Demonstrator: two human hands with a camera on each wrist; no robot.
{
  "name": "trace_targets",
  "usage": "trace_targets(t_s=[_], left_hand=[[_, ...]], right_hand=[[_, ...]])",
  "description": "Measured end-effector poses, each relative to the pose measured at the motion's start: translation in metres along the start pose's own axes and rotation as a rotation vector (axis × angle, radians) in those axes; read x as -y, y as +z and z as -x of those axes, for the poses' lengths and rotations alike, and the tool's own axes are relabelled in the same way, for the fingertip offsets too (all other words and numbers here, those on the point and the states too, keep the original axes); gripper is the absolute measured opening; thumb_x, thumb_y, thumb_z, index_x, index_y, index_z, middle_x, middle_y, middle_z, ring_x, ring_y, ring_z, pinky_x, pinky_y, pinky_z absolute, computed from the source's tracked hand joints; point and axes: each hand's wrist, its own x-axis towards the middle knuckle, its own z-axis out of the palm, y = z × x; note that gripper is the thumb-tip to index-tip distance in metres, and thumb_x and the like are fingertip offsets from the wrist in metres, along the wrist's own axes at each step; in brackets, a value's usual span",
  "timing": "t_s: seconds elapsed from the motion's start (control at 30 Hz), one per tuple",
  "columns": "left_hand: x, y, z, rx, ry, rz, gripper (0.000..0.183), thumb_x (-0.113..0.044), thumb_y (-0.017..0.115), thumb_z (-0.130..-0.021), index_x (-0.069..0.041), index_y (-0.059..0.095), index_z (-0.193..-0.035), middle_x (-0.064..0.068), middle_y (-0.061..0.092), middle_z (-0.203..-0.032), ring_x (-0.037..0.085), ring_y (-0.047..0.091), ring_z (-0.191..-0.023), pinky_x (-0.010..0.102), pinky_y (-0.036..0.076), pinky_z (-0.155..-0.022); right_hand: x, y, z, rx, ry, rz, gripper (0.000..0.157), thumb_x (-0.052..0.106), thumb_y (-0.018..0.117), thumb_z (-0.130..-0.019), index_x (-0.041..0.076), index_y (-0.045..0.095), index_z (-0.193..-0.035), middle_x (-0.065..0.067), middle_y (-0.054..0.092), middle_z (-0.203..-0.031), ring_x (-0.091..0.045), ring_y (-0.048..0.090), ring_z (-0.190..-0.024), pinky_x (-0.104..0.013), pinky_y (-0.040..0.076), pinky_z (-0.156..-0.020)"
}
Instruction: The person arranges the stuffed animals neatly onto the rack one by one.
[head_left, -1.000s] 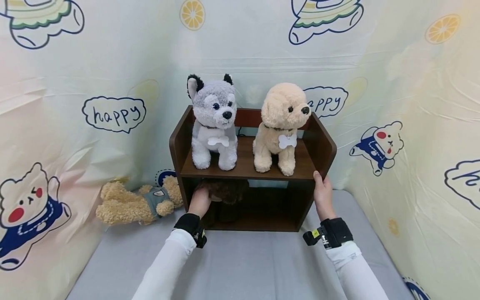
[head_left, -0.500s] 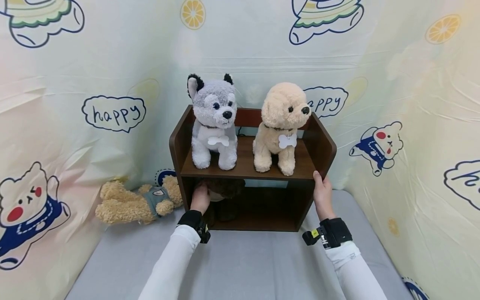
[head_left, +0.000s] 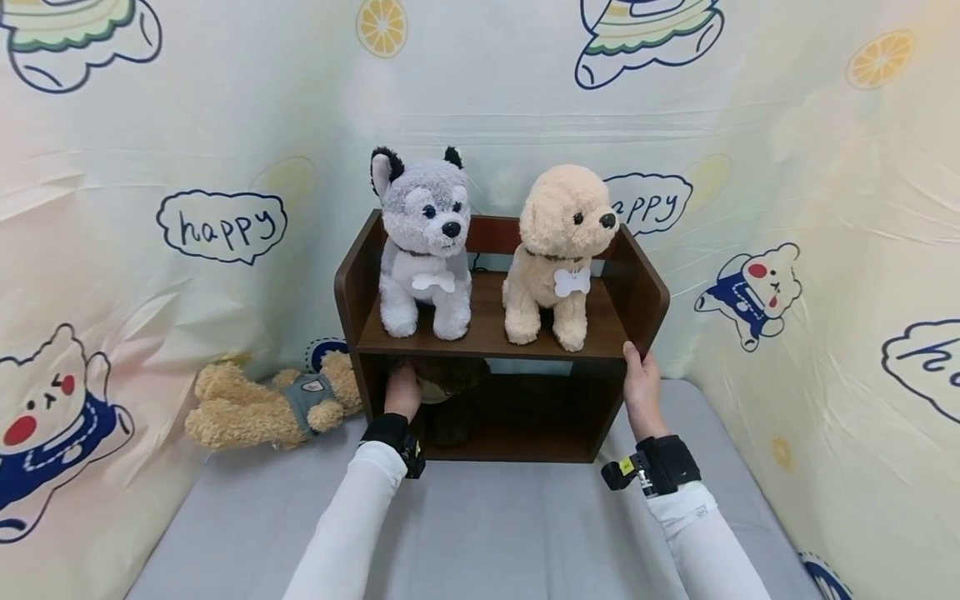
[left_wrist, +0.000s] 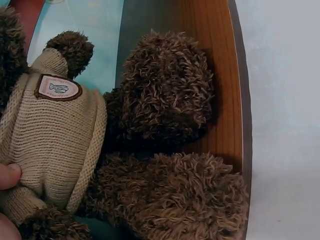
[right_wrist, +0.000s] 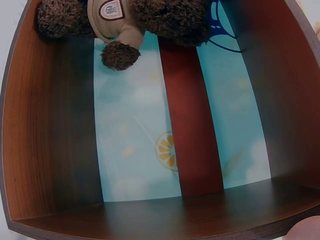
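A dark brown teddy bear (left_wrist: 60, 135) in a beige knitted sweater sits in the lower left of a two-tier wooden shelf (head_left: 487, 337). My left hand (head_left: 402, 392) reaches into that compartment and holds the bear by its sweater sleeve; most of the fingers are out of sight. In the left wrist view the bear's feet point toward the shelf's front edge. My right hand (head_left: 643, 392) grips the front edge of the shelf's right side panel, thumb at the front. Only a fingertip (right_wrist: 305, 229) shows in the right wrist view.
On the upper board sit a grey husky plush (head_left: 425, 250) and a cream puppy plush (head_left: 562, 258), each with a bone-shaped tag. A tan teddy bear (head_left: 277, 404) in a blue-grey top lies left of the shelf. Grey cloth (head_left: 487, 525) covers the surface.
My left hand has shifted slightly right and down inside the lower compartment. The brown bear's head has moved a little left, and more of its body shows. The right hand keeps its grip.
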Motion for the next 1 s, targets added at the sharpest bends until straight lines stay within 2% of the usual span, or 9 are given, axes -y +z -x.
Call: trace_targets(t_s=[0.07, 0.23, 0.3, 0.37, 0.53, 0.57, 0.63, 0.77, 1.0], left_hand=[[-0.012, -0.015, 0.005, 0.004, -0.006, 0.002, 0.036, 0.000, 0.054, -0.083, 0.007, 0.050, -0.118, 0.024, 0.053, -0.111, 0.038, 0.055, -0.094, 0.044, 0.047, -0.075], [-0.084, -0.104, 0.035, 0.112, -0.102, 0.082, 0.044, 0.006, 0.051, -0.084, 0.006, 0.042, -0.127, 0.028, 0.054, -0.111, 0.042, 0.054, -0.097, 0.047, 0.046, -0.078], [-0.102, -0.129, 0.044, 0.155, -0.126, 0.095, 0.048, 0.009, 0.051, -0.084, 0.006, 0.040, -0.131, 0.029, 0.056, -0.108, 0.042, 0.055, -0.095, 0.049, 0.046, -0.077], [-0.100, -0.131, 0.049, 0.133, -0.090, 0.082, 0.042, -0.002, 0.046, -0.092, 0.002, 0.039, -0.133, 0.027, 0.059, -0.100, 0.039, 0.057, -0.089, 0.044, 0.048, -0.071], [-0.095, -0.127, 0.059, 0.104, -0.024, 0.046, 0.036, -0.006, 0.046, -0.093, 0.003, 0.042, -0.128, 0.026, 0.058, -0.099, 0.038, 0.056, -0.090, 0.042, 0.048, -0.072], [-0.101, -0.134, 0.061, 0.133, -0.049, 0.042, 0.039, 0.003, 0.051, -0.088, 0.007, 0.042, -0.125, 0.028, 0.056, -0.103, 0.041, 0.055, -0.094, 0.048, 0.047, -0.076], [-0.099, -0.131, 0.064, 0.087, -0.009, 0.032, 0.038, 0.006, 0.053, -0.085, 0.009, 0.044, -0.122, 0.028, 0.055, -0.103, 0.041, 0.055, -0.092, 0.048, 0.047, -0.075], [-0.099, -0.130, 0.067, 0.098, -0.018, 0.036, 0.043, 0.006, 0.053, -0.085, 0.008, 0.041, -0.126, 0.028, 0.055, -0.105, 0.040, 0.056, -0.091, 0.047, 0.047, -0.074], [-0.113, -0.135, 0.067, 0.119, -0.014, 0.088, 0.054, -0.011, 0.062, -0.086, 0.005, 0.038, -0.132, 0.028, 0.050, -0.121, 0.039, 0.055, -0.098, 0.046, 0.047, -0.079]], right_hand=[[0.000, 0.001, 0.000, 0.001, 0.001, -0.005, 0.053, 0.041, 0.031, -0.098, 0.011, 0.026, -0.142, -0.006, 0.031, -0.143, -0.023, 0.025, -0.126, -0.045, 0.015, -0.108], [0.000, 0.002, 0.000, -0.002, -0.011, -0.014, 0.052, 0.040, 0.032, -0.098, 0.012, 0.025, -0.142, -0.005, 0.030, -0.144, -0.022, 0.025, -0.127, -0.045, 0.014, -0.108], [0.000, 0.002, -0.001, -0.003, -0.015, -0.012, 0.052, 0.040, 0.032, -0.098, 0.013, 0.025, -0.142, -0.004, 0.030, -0.144, -0.021, 0.025, -0.127, -0.045, 0.014, -0.108], [0.000, 0.002, -0.001, -0.003, -0.016, -0.014, 0.051, 0.039, 0.032, -0.098, 0.013, 0.025, -0.142, -0.004, 0.030, -0.144, -0.021, 0.025, -0.127, -0.045, 0.014, -0.108], [0.001, 0.001, -0.001, -0.004, -0.014, -0.012, 0.051, 0.038, 0.031, -0.099, 0.013, 0.024, -0.143, -0.004, 0.029, -0.145, -0.022, 0.024, -0.128, -0.045, 0.014, -0.108], [0.001, 0.001, -0.001, -0.004, -0.013, -0.009, 0.051, 0.038, 0.031, -0.099, 0.013, 0.024, -0.143, -0.004, 0.029, -0.145, -0.022, 0.024, -0.128, -0.045, 0.014, -0.108], [0.002, 0.001, -0.001, -0.004, -0.014, -0.006, 0.052, 0.038, 0.031, -0.099, 0.012, 0.024, -0.143, -0.006, 0.029, -0.145, -0.022, 0.024, -0.128, -0.045, 0.014, -0.108], [0.001, 0.001, -0.001, -0.004, -0.023, -0.003, 0.051, 0.037, 0.031, -0.099, 0.012, 0.025, -0.142, -0.006, 0.030, -0.144, -0.022, 0.025, -0.127, -0.044, 0.014, -0.108], [0.001, 0.002, 0.001, -0.011, -0.054, -0.006, 0.050, 0.036, 0.031, -0.099, 0.012, 0.026, -0.142, -0.006, 0.030, -0.144, -0.021, 0.026, -0.126, -0.044, 0.015, -0.108]])
